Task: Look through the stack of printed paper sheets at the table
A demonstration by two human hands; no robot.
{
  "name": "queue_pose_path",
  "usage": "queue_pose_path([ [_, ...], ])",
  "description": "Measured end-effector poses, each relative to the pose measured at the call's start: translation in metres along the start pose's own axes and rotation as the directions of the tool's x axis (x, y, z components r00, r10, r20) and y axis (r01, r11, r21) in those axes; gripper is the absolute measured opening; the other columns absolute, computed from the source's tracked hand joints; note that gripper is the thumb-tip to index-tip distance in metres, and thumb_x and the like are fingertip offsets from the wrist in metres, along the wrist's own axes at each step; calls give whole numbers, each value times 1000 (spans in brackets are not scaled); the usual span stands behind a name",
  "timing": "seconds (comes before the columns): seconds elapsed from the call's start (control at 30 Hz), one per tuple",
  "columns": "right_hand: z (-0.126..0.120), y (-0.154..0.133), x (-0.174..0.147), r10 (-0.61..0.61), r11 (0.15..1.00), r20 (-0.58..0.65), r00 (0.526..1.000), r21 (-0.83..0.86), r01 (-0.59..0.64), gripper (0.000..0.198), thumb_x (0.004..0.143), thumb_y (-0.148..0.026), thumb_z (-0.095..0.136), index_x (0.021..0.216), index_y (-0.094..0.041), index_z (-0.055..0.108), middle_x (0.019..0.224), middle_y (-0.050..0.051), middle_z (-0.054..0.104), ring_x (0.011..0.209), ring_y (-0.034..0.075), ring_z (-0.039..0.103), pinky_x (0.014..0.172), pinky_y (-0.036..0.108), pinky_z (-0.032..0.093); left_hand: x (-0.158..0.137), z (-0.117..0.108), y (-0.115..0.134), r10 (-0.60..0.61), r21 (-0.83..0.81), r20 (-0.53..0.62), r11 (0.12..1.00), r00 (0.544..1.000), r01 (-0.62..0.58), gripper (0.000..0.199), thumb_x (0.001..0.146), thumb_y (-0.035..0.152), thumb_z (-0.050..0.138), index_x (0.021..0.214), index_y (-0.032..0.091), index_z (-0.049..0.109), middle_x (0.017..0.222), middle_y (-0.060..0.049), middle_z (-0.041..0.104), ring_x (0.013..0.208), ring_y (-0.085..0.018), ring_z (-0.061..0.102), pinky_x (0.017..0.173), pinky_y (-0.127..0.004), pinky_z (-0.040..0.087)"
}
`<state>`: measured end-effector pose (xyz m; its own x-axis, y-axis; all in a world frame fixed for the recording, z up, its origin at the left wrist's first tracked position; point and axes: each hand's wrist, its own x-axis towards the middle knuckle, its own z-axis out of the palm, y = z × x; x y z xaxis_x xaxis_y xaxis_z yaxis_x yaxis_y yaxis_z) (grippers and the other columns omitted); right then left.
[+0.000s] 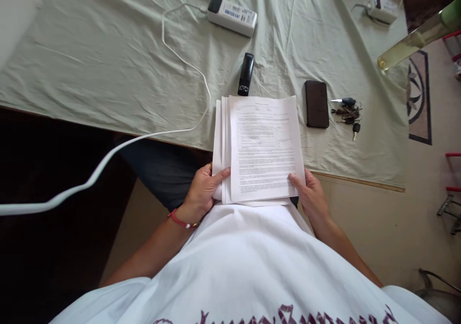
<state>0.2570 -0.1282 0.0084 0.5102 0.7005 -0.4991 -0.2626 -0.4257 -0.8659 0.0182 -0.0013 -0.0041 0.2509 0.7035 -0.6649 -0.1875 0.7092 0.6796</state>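
A stack of printed white papers (261,146) lies half over the near edge of a surface covered with a pale green sheet (108,64). My left hand (203,189) grips the stack's lower left corner, thumb on top. At the lower right corner my right hand (309,194) holds the same stack, thumb pressing the top page. The sheets are slightly fanned along the left side. A black stapler (246,74) rests just beyond the top edge of the papers.
A white power adapter (232,15) with a long white cable (180,59) lies at the back. Right of the papers are a dark wallet-like case (316,104) and a bunch of keys (347,112). Another charger (382,9) sits far right.
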Motion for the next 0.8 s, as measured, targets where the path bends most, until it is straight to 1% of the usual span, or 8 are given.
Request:
queue_pose_path([
  [0.1, -8, -1, 3, -12, 1000, -8, 1000, -21, 12, 42, 78, -47, 84, 113, -26, 75, 114, 3, 78, 100, 23, 74, 96, 37, 58, 1, 2, -1, -31, -65, 17, 997, 999, 32, 54, 58, 44, 95, 97, 17, 71, 85, -4, 77, 86, -25, 74, 79, -37, 61],
  [0.23, -24, -7, 5, -1, 1000, -69, 998, 1, 1, 40, 75, -47, 86, 108, -25, 77, 108, 4, 79, 95, 25, 76, 88, 37, 62, 3, 3, -3, -20, -71, 10, 997, 1000, 21, 49, 59, 42, 92, 90, 18, 63, 81, -2, 74, 89, -26, 73, 81, -37, 60],
  [0.33, -35, -11, 5, 44, 997, -114, 993, 61, -37, 41, 70, -44, 89, 104, -25, 76, 106, 4, 80, 91, 26, 76, 78, 37, 64, 3, 3, -5, 89, -18, -22, 996, 996, -89, 55, 64, 37, 89, 104, 21, 55, 85, 0, 73, 83, -21, 72, 79, -34, 58],
  [0.43, -41, -12, 5, 86, 994, -109, 990, 77, -78, 41, 70, -44, 88, 103, -25, 76, 103, 5, 80, 86, 27, 77, 70, 36, 64, 2, 4, -6, 248, 39, -51, 968, 967, -246, 62, 67, 27, 86, 117, 26, 49, 85, 4, 71, 78, -16, 69, 76, -28, 54],
  [0.53, -38, -9, 3, 95, 993, -85, 992, 72, -89, 40, 72, -45, 87, 104, -25, 76, 102, 5, 80, 85, 26, 77, 70, 37, 64, 0, 5, -6, 338, 126, -53, 936, 940, -329, 45, 70, 26, 84, 108, 24, 59, 80, 5, 68, 75, -13, 63, 72, -22, 50],
  [0.6, -29, -7, 1, 80, 993, -83, 993, 92, -72, 41, 70, -46, 88, 103, -24, 76, 102, 5, 80, 88, 26, 77, 76, 38, 64, -1, 5, -7, 319, 159, -45, 938, 947, -308, 29, 73, 35, 83, 91, 20, 66, 78, 3, 67, 74, -12, 60, 69, -22, 47],
  [0.7, -14, -4, -2, 49, 994, -56, 997, 101, -43, 44, 69, -48, 90, 103, -24, 77, 104, 5, 80, 93, 27, 75, 84, 39, 63, -2, 5, -10, 187, 73, 9, 980, 982, -187, 38, 75, 54, 79, 77, 19, 67, 72, 0, 66, 70, -16, 59, 64, -25, 47],
  [0.8, -7, 0, -5, 13, 998, -3, 1000, 60, -12, 43, 74, -50, 87, 108, -25, 76, 107, 4, 79, 94, 26, 74, 85, 38, 61, -3, 3, -14, 105, 36, 40, 994, 994, -107, 43, 74, 58, 81, 71, 19, 65, 62, 2, 61, 62, -16, 57, 58, -26, 46],
])
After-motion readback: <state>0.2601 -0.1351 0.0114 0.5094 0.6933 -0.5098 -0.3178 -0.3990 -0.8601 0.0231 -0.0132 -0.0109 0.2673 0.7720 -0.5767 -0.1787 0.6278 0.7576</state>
